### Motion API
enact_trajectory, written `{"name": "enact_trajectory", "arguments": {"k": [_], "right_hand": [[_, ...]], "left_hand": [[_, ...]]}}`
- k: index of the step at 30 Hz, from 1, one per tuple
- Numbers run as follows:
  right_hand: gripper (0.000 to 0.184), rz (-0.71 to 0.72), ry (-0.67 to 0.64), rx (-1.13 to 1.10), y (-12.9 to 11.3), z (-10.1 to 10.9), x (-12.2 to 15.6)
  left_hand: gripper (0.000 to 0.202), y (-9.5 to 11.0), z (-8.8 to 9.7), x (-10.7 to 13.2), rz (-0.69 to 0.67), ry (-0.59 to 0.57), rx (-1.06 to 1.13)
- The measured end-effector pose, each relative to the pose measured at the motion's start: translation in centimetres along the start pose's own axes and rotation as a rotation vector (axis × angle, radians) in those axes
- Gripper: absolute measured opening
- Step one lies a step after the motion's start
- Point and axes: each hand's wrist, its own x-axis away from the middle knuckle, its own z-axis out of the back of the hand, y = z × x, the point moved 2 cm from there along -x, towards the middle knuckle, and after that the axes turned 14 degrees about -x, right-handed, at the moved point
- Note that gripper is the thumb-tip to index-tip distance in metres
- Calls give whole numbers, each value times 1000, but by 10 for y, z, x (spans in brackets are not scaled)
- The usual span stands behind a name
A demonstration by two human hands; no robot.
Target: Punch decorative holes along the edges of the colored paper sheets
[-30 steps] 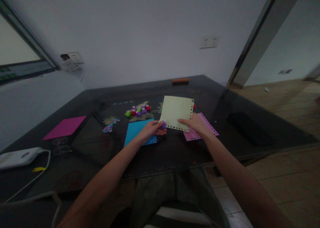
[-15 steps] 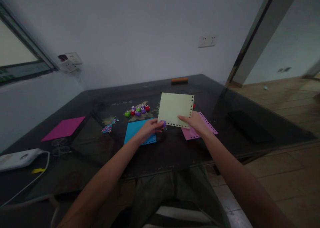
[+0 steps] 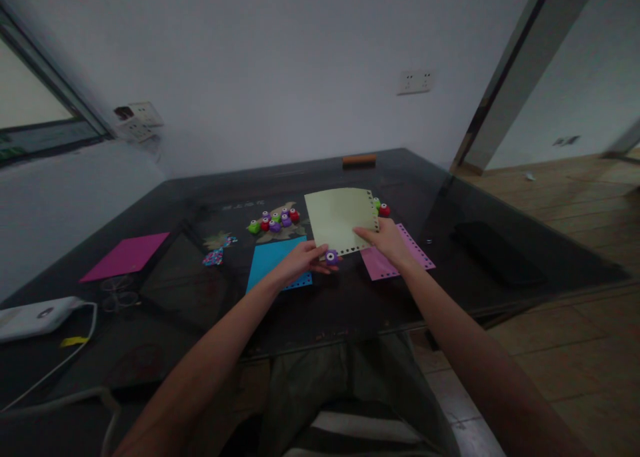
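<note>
My left hand (image 3: pixel 306 258) is closed around a small purple craft punch (image 3: pixel 331 257) with a white eye-like spot. The punch is at the lower edge of a pale yellow sheet of paper (image 3: pixel 337 220); I cannot tell whether the edge is inside it. My right hand (image 3: pixel 385 240) grips that sheet at its lower right, thumb on top. Small shaped holes run along the sheet's right and lower edges. Under my left hand lies a blue sheet (image 3: pixel 270 260), and beneath my right hand a pink sheet (image 3: pixel 380 263), both with holes along edges.
Several red, green and purple punches (image 3: pixel 275 222) stand beyond the blue sheet; a red one (image 3: pixel 384 210) is right of the yellow sheet. Paper bits (image 3: pixel 214 257), a magenta sheet (image 3: pixel 127 255) and a white power strip (image 3: pixel 40 317) lie left. A black case (image 3: pixel 495 250) lies right.
The yellow sheet has shifted left and turned, its right edge uncovering the green and red punches behind. The purple punch has turned, its eye spot now facing me.
</note>
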Motion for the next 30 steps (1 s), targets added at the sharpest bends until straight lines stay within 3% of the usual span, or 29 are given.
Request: {"name": "enact_trajectory", "arguments": {"k": [2,5,7,8,10,12,14,20,24,30], "right_hand": [[31,106,87,2,-3,3,-2],[35,336,319,5,-13,9,3],[28,454,382,73,-20,6,10],[24,481,334,120,-21,2,14],[20,476,118,228,-21,-13,21],[26,444,-50,333,-16,-29,26],[33,413,-124,429,-11,-39,28],[23,294,-93,490,-4,-38,24],[17,287,-100,465,-6,-36,24],[26,194,-151,377,3,-39,24]], "left_hand": [[24,2,-1,-1,-20,55,-48],[21,6,-1,-3,-64,161,-90],[21,10,-1,-6,-105,235,-116],[21,12,-1,-8,-124,268,-135],[21,16,-2,-13,-149,335,-191],[22,19,-5,-19,-165,418,-299],[25,20,-11,-23,-185,505,-437],[27,13,-27,-28,-203,557,-553],[23,11,-23,-27,-192,587,-509],[27,9,-14,-31,-142,658,-354]]}}
